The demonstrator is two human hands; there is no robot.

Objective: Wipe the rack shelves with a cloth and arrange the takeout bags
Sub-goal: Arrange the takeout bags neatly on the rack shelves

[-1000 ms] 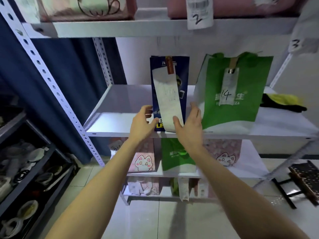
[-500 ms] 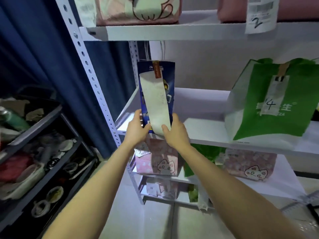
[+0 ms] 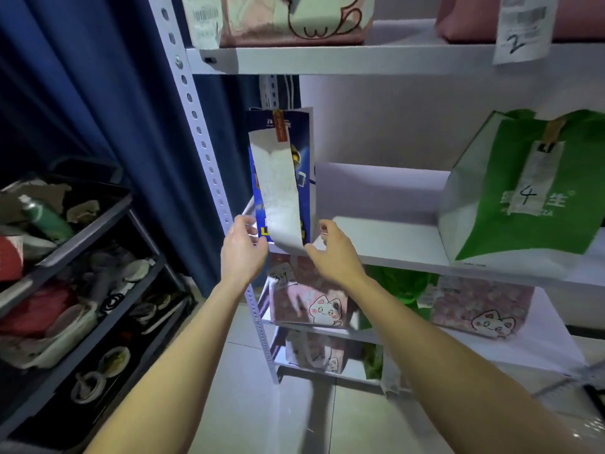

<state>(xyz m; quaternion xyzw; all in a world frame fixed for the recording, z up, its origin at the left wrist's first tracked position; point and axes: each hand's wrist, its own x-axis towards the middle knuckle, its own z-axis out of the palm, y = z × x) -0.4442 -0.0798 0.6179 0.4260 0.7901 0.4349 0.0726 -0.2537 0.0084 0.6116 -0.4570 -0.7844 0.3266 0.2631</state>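
Observation:
A tall blue takeout bag [image 3: 302, 191] stands upright at the far left end of the white middle shelf [image 3: 376, 237], next to the perforated rack post [image 3: 196, 126]. A long white receipt [image 3: 278, 191] hangs down its front. My left hand [image 3: 244, 253] grips the bag's lower left side and my right hand [image 3: 334, 257] its lower right side. A green and white takeout bag [image 3: 491, 224] marked 4 stands further right on the same shelf. No cloth is in view.
Pink cat-print bags sit on the top shelf [image 3: 288, 18] and on the lower shelf [image 3: 311, 303]. A dark cart [image 3: 82, 224] full of dishes and clutter stands at the left, in front of a blue curtain [image 3: 98, 77]. The floor below is tiled.
Both hands slid the blue bag leftward along the middle shelf, away from the green bag, up to the left post. My view turned left with it.

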